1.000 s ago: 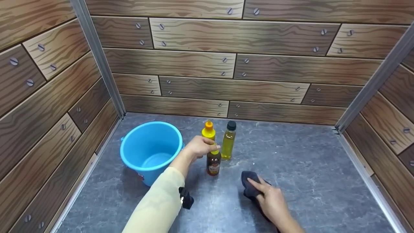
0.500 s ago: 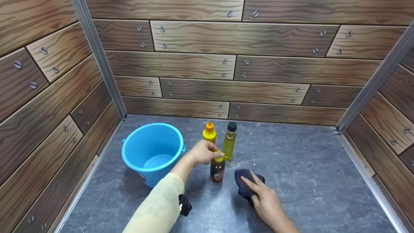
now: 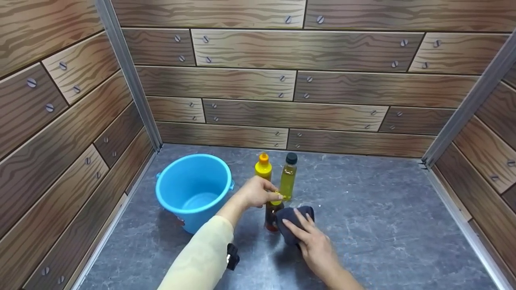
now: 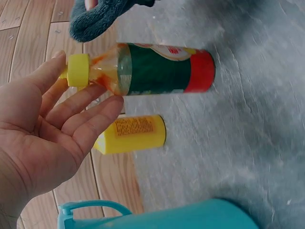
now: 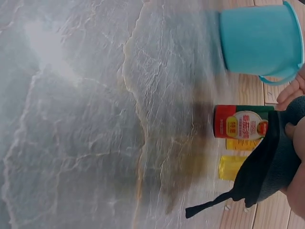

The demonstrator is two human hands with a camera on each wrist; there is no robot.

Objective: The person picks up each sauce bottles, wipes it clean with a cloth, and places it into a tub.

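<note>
beside the blue bucket point(image 3: 193, 189), left hand point(image 3: 256, 192) fingers pinch the sauce bottle's point(image 4: 157, 69) cap; right hand point(image 3: 312, 245) presses a cloth point(image 3: 292, 221) against it.

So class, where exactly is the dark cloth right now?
In the head view the dark cloth is under the right hand, pressed against the sauce bottle, in front of the oil bottle.

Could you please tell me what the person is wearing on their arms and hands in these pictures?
The left arm wears a long, pale cream sleeve, with a small black device strapped at the wrist. The left hand is bare. The right hand is bare too, and no sleeve shows on that forearm.
</note>
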